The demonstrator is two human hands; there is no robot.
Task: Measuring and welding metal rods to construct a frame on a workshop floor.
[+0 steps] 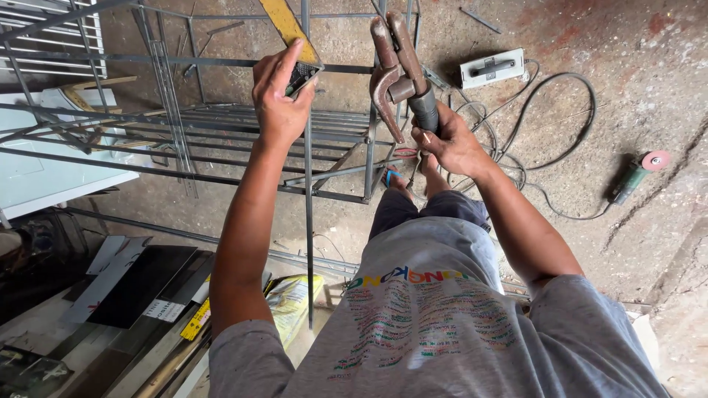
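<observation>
Holding a rusty electrode clamp (pixel 394 70) upright, your right hand (pixel 450 144) is closed round its dark grip, just beside a vertical bar (pixel 307 169) of the steel frame (pixel 184 118). Your left hand (pixel 279 96) pinches a yellow square (pixel 289 29) against that bar, fingers curled, thumb on top. By the look of it, you are at the squaring step before a tack; the next move calls for a steady square and the clamp brought to the joint. Cable (pixel 546 125) and grinder (pixel 638 173) lie on the floor.
</observation>
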